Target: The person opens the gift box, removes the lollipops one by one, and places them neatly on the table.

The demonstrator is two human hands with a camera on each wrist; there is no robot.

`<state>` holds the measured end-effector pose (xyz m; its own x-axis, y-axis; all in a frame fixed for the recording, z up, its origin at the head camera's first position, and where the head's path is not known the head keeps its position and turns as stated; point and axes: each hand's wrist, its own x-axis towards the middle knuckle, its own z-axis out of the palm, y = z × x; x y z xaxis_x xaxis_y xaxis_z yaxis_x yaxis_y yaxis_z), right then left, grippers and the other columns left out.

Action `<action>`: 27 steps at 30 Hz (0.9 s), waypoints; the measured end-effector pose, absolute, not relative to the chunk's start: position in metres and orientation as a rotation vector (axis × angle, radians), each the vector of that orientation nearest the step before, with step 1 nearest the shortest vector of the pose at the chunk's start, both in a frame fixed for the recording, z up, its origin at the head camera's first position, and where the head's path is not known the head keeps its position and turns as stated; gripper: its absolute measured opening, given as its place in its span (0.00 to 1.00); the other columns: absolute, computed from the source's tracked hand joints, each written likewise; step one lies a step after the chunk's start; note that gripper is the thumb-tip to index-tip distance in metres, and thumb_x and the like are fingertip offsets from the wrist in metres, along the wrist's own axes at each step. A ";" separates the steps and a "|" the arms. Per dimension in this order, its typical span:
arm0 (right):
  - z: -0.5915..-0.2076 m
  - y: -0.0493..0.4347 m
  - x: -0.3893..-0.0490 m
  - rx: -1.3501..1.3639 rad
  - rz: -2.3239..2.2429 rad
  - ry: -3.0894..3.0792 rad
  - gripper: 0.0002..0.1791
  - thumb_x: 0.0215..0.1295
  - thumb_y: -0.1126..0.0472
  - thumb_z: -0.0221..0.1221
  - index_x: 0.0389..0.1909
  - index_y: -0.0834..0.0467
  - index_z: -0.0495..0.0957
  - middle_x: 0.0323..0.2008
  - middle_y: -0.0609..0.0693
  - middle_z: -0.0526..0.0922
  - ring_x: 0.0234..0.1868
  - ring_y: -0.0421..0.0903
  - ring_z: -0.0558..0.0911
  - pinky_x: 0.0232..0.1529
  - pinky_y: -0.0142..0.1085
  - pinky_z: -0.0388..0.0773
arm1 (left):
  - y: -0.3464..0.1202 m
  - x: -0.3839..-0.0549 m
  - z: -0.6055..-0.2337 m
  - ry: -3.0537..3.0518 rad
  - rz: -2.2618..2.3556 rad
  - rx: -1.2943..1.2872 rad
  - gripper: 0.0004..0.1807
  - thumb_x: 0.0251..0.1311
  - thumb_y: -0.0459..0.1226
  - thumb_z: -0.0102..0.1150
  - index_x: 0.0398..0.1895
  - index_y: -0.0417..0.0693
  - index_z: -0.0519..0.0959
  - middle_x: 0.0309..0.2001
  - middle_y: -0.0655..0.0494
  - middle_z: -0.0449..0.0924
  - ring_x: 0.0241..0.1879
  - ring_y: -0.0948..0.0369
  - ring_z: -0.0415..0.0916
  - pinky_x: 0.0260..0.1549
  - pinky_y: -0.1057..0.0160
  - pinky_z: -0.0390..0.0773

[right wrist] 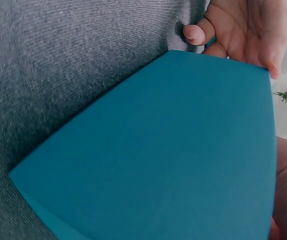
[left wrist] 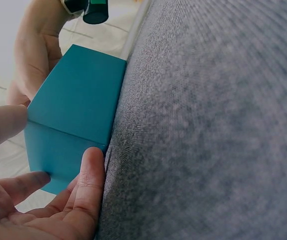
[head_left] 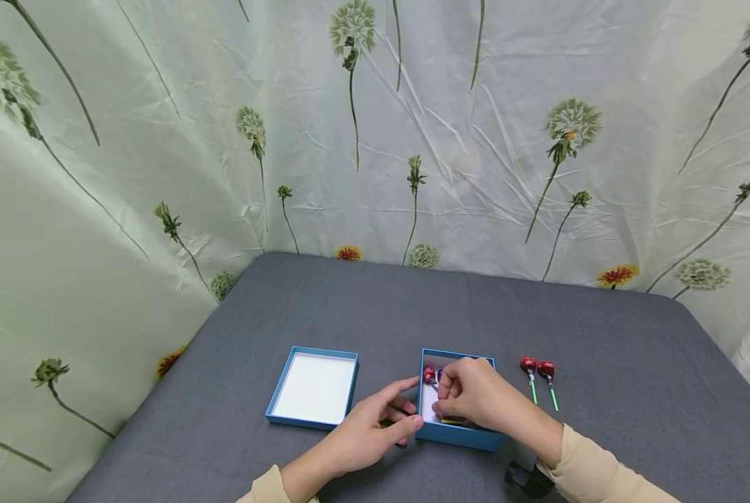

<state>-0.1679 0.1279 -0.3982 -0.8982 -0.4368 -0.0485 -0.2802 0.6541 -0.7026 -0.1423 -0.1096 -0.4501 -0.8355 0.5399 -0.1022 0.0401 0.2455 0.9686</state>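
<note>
A blue box (head_left: 456, 434) with a pale inside stands before me. My left hand (head_left: 375, 423) rests against its left side, thumb at the near left corner and fingers loosely spread along the wall; in the left wrist view a fingertip (left wrist: 91, 160) lies low beside the box. My right hand (head_left: 475, 395) reaches into the box with thumb and forefinger bent together, pinching a lollipop that the hand mostly hides. A red-wrapped lollipop (head_left: 429, 375) lies at the box's far left inside, with a purple one beside it. A yellow strip (head_left: 453, 420) shows beneath the right hand.
A blue-edged lid (head_left: 314, 388), white inside facing up, lies left of the box. Two red lollipops (head_left: 537, 370) with green sticks lie to its right. Everything stands on a grey cloth-covered table (head_left: 375, 307), backed by a flowered curtain (head_left: 463, 175).
</note>
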 end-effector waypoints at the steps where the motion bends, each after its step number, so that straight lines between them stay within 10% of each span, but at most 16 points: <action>1: -0.397 0.129 -0.168 -0.581 -1.080 2.664 0.14 0.58 0.65 0.76 0.22 0.54 0.79 0.16 0.41 0.77 0.14 0.36 0.73 0.18 0.29 0.71 | -0.109 -0.142 -0.450 2.107 1.621 0.529 0.31 0.79 0.45 0.61 0.81 0.57 0.67 0.57 0.52 0.83 0.44 0.63 0.85 0.40 0.69 0.85; 27: -0.384 0.163 -0.179 -0.393 -1.277 2.554 0.03 0.64 0.65 0.69 0.32 0.61 0.85 0.25 0.49 0.87 0.27 0.43 0.87 0.32 0.37 0.89 | -0.109 -0.143 -0.450 2.101 1.603 0.514 0.31 0.79 0.46 0.61 0.81 0.58 0.67 0.58 0.52 0.83 0.44 0.63 0.84 0.40 0.69 0.84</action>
